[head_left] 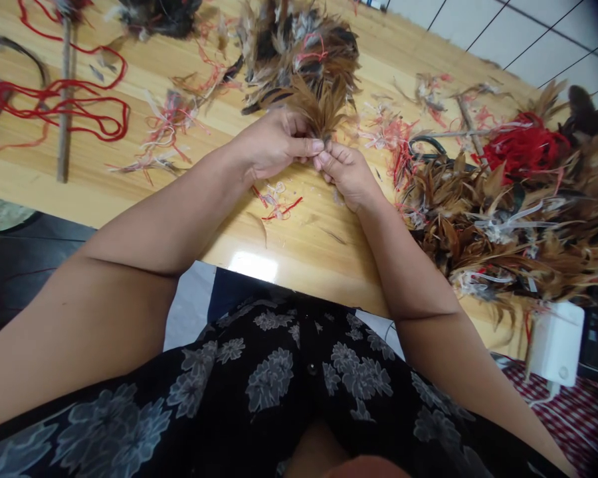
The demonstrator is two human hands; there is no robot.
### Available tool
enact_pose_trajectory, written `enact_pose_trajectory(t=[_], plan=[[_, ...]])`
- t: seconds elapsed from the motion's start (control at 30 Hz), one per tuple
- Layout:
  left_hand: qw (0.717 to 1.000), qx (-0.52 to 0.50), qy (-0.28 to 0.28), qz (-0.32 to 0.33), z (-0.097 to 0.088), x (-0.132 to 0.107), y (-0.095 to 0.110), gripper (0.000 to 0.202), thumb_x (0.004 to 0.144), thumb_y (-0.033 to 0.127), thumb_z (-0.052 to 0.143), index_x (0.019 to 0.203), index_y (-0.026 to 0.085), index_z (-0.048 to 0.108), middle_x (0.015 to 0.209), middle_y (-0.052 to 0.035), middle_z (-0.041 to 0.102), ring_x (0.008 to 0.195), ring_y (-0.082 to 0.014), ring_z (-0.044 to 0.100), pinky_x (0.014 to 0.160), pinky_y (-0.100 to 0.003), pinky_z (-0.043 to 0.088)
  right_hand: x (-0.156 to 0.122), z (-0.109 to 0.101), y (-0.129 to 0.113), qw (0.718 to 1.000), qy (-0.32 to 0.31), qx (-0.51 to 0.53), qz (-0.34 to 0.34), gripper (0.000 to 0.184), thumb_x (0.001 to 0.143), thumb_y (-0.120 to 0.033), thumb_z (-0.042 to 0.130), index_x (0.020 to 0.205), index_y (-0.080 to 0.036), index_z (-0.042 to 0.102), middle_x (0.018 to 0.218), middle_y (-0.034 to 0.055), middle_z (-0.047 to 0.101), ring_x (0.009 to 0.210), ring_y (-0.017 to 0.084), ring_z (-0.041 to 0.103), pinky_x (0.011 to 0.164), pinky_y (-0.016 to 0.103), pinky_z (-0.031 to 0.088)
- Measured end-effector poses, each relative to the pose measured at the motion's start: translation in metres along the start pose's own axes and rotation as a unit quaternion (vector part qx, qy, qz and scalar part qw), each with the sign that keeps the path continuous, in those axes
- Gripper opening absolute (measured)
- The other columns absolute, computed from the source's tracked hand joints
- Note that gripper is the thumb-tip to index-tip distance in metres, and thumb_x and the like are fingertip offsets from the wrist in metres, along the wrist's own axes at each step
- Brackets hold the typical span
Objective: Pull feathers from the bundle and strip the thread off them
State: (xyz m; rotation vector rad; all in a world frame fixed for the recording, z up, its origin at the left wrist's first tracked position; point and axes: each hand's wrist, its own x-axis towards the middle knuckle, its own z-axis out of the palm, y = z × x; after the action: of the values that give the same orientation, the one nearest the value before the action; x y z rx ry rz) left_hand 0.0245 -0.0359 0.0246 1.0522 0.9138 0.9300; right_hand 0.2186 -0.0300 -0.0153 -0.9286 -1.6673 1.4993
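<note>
No text, number or brand is legible on the bench [306,255]. The white box [554,345] shows no readable label.

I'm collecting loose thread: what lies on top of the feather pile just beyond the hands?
Red thread lies on the feather pile. The feather bunch held by the left hand and right hand covers part of its near side; the tabletop underneath is hidden.

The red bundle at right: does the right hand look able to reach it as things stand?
Probably yes: the red bundle lies mostly uncovered beside the feather pile, though the right hand is busy pinching feathers.
</note>
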Motion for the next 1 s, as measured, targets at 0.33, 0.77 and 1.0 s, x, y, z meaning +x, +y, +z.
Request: enact_pose_trajectory(t=[0.33, 0.77, 1.0], plan=[[0.996, -0.066, 0.055, 0.001, 0.009, 0.0, 0.002, 0.044, 0.113, 0.009, 0.082, 0.071, 0.016, 0.071, 0.068, -0.0022, 0.07, 0.065, -0.0144, 0.069, 0.075, -0.027, 0.056, -0.003, 0.006, -0.013, 0.999, 0.032, 0.005, 0.029, 0.053, 0.112, -0.066, 0.072, 0.088, -0.02, 0.06, 0.086, -0.0028, 0.062, 0.073, 0.007, 0.045, 0.069, 0.019, 0.045], [0.985, -0.17, -0.028, 0.014, -0.003, 0.009, -0.016, 0.029, 0.092, 0.029, 0.109, 0.082, 0.019, 0.084, 0.073, -0.0004, 0.074, 0.067, -0.0097, 0.068, 0.068, -0.019, 0.062, -0.004, 0.015, -0.027, 0.998, 0.047, 0.02, 0.025, 0.066, 0.088, -0.079, 0.093, 0.079, -0.023, 0.058, 0.082, 0.0001, 0.061, 0.085, 0.015, 0.058, 0.072, 0.025, 0.051], [0.994, -0.1, 0.016, 0.035, -0.004, 0.005, -0.007, 0.038, 0.096, 0.033, 0.106, 0.082, 0.018, 0.073, 0.074, 0.0001, 0.071, 0.067, -0.0127, 0.069, 0.067, -0.024, 0.06, -0.004, 0.011, -0.023, 0.997, 0.06, 0.036, 0.021, 0.069, 0.087, -0.087, 0.088, 0.084, -0.024, 0.061, 0.078, -0.0027, 0.06, 0.072, 0.011, 0.049, 0.065, 0.025, 0.043]])
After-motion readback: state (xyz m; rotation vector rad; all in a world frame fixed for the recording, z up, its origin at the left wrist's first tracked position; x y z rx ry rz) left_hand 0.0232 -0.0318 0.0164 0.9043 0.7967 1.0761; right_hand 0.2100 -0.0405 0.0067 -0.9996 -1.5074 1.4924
